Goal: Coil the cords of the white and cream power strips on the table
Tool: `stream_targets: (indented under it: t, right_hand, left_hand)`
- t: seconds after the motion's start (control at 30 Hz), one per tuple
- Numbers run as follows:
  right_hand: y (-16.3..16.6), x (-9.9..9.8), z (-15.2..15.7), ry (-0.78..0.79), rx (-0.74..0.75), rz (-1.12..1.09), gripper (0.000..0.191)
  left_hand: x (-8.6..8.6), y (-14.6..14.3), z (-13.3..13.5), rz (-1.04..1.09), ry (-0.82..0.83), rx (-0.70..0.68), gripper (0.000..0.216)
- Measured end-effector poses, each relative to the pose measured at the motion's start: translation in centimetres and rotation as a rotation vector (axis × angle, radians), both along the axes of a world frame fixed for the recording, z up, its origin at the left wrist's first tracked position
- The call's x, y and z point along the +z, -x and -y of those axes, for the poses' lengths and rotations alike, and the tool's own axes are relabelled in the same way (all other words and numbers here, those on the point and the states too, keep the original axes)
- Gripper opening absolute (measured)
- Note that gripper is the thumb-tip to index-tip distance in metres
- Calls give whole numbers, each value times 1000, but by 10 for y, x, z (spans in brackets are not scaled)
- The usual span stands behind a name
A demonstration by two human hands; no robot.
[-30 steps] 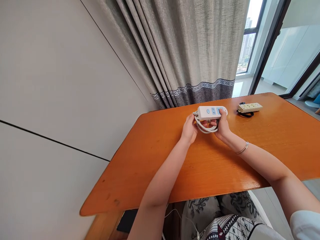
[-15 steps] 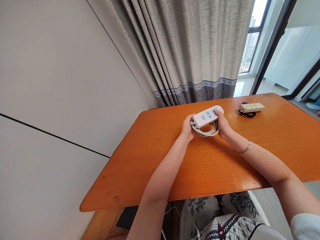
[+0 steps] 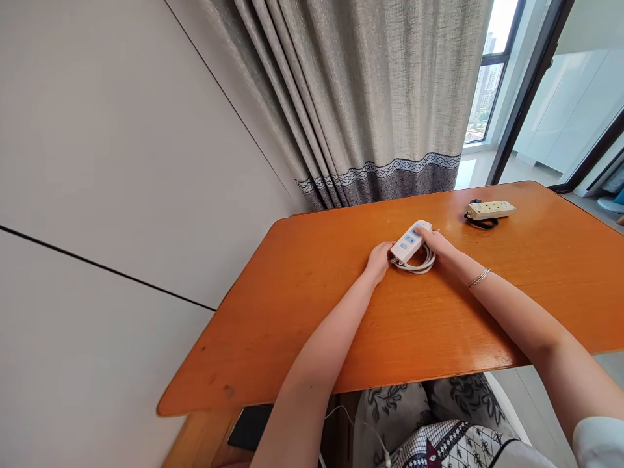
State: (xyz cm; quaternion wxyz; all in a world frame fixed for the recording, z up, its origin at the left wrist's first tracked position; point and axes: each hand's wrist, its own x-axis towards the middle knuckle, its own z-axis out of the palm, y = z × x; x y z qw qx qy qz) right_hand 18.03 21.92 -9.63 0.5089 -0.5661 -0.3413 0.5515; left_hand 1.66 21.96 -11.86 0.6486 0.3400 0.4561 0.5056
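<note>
A white power strip [image 3: 410, 241] with blue sockets lies on the orange wooden table [image 3: 341, 312], its white cord [image 3: 418, 265] coiled beneath it. My left hand [image 3: 380, 261] is closed on the strip's near end. Resting along its right side, my right hand [image 3: 437, 246] has its fingers against the far end and the cord. A thin bracelet [image 3: 478, 278] circles my right wrist.
A second, cream power strip [image 3: 490, 209] with a black cord lies at the table's far right. Grey curtains [image 3: 370, 97] hang behind the table, a pale wall runs along the left, and a glass door stands at the right. My patterned lap shows below the table's near edge.
Both hands have lowered the white power strip from above the table down onto its surface, turning it so it points away at an angle.
</note>
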Motion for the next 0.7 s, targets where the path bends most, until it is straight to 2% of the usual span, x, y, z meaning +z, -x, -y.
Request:
stream_targets:
  t: [0.13,0.23,0.5,0.6,0.7]
  right_hand:
    - [-20,-9,0,-24,-138,30,21]
    - [-51,-13,10,-11,-253,51,22]
    - [-141,-11,70,11,-574,99,17]
    - [-154,-11,97,55,-568,86,17]
    - [-156,-17,122,93,-449,110,21]
  left_hand:
    - [-5,4,0,-106,-70,-26,9]
    - [-5,5,0,-174,-108,-78,9]
    - [-13,-2,4,-322,-239,-187,6]
    - [-14,-3,8,-379,-290,-209,6]
    - [-13,-2,10,-430,-332,-223,7]
